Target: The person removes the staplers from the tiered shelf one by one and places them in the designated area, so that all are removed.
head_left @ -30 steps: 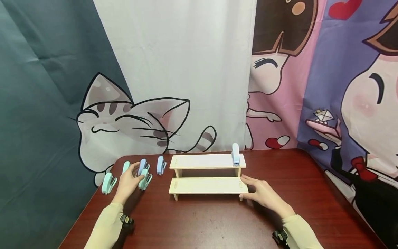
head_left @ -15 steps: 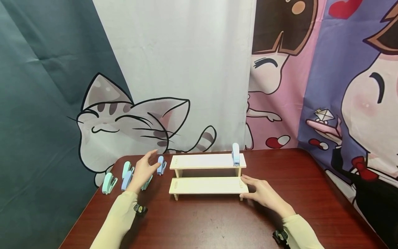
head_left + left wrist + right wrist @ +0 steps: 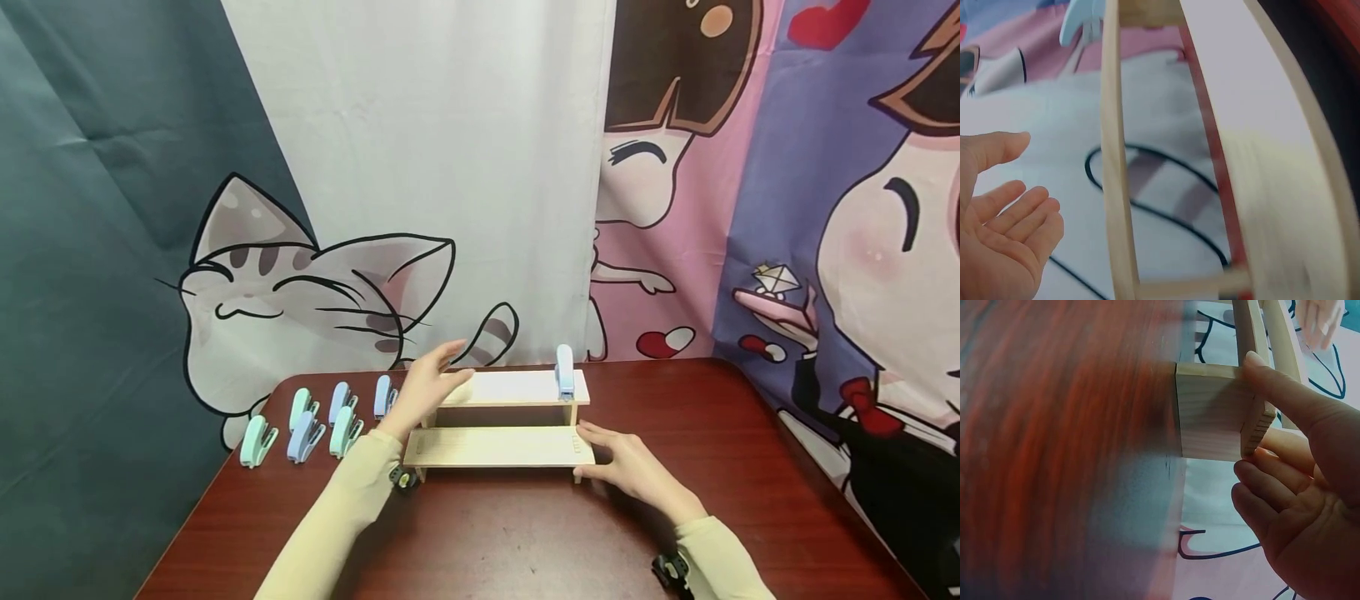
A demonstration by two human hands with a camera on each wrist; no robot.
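Observation:
A two-tier wooden rack [image 3: 498, 447] stands near the back of the table. My left hand [image 3: 426, 390] hovers over its left part, thumb and fingers spread and holding nothing; the left wrist view shows the open palm [image 3: 1007, 244] apart from the rack. At the lower tier's right end, my right hand [image 3: 637, 465] holds the board, thumb [image 3: 1272, 381] and fingers around its end. A light blue stapler [image 3: 565, 372] stands on the upper tier's right end. Left of the rack are two rows of staplers, mint ones such as the front-left stapler [image 3: 257, 442] and blue ones such as the front-middle stapler [image 3: 305, 437].
The dark red wooden table [image 3: 495, 533] extends in front of and beside the rack. Behind it hangs a curtain [image 3: 450, 167] printed with cartoon figures. The blue stapler [image 3: 384, 396] nearest the rack lies close to my left forearm.
My left hand has moved right, from among the staplers to above the rack's left side, uncovering the staplers it hid. My right hand stays at the rack's end.

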